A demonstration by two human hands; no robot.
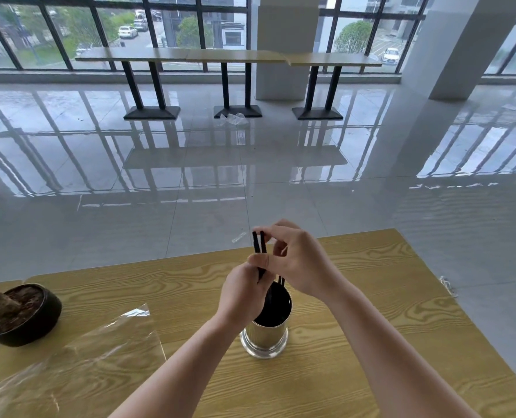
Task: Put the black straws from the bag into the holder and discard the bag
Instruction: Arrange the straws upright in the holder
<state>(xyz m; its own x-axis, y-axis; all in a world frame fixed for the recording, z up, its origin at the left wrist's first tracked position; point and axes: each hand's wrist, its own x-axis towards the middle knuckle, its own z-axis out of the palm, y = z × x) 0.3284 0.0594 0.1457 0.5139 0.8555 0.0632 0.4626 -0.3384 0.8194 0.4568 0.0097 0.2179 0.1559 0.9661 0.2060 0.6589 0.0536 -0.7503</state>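
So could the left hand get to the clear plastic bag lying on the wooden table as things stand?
Probably yes, once it lets go: the left hand is pinching black straws over the shiny metal holder. The clear plastic bag lies on its own side, nothing between.

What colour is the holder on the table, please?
Shiny silver metal holder, dark inside; seen in the head view.

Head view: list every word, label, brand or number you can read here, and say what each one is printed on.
None can be read.
Metal holder: plain shiny wall, no label showing.
Clear plastic bag: no print visible.
Black straws: unmarked.
Dark plant pot: no marking.
Parked cars outside the window: plates too small and blurred to read.
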